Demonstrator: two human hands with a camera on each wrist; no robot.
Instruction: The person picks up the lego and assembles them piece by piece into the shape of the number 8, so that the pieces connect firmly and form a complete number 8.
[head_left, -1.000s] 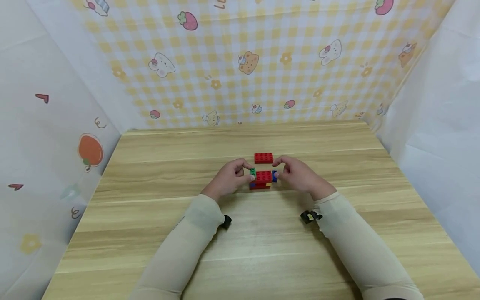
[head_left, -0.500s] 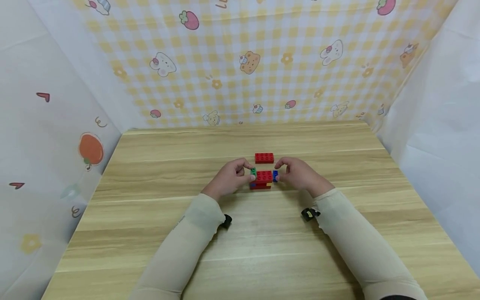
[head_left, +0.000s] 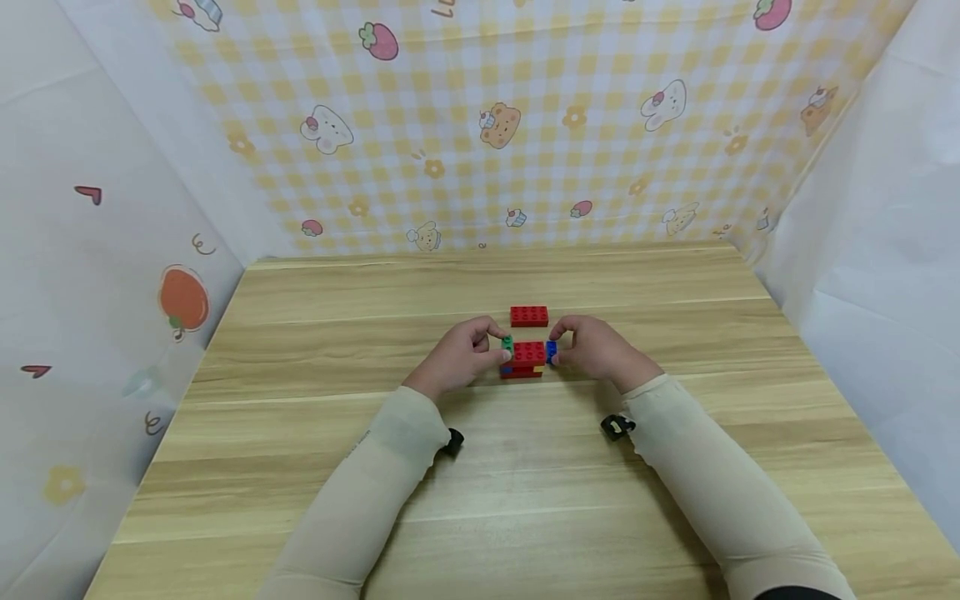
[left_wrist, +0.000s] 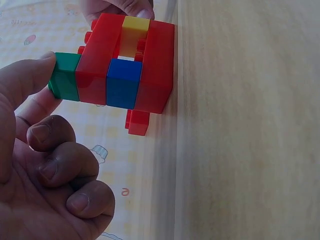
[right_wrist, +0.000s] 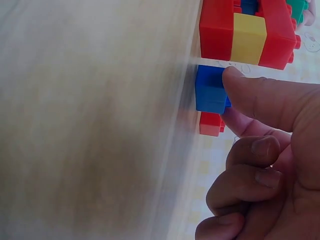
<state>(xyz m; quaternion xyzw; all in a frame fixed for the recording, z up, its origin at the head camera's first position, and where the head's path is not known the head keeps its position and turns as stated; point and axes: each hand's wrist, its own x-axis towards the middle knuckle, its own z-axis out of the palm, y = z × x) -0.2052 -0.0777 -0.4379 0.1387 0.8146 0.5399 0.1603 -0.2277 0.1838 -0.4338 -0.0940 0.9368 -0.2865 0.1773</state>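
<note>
My left hand (head_left: 459,358) pinches a green brick (left_wrist: 66,76) between thumb and index finger, at the left end of a small stack's top. In that stack, an upper red brick (head_left: 528,352) lies over a blue brick (left_wrist: 124,83) and a yellow brick (right_wrist: 248,40), spaced apart on a lower red brick (left_wrist: 159,65). A separate blue brick (right_wrist: 210,89) stands on the table just right of the stack, a narrow gap between them. My right hand (head_left: 600,354) has thumb and index finger on this brick, its other fingers curled.
Behind the stack, a loose red brick (head_left: 529,316) lies on the wood-grain table (head_left: 510,475). A yellow checked cloth (head_left: 450,108) hangs at the back, and white sheets rise along both sides. Each wrist carries a small black device.
My right hand has shifted slightly, and more of the loose blue brick shows beside its thumb. The left hand keeps its pinch on the green brick.
</note>
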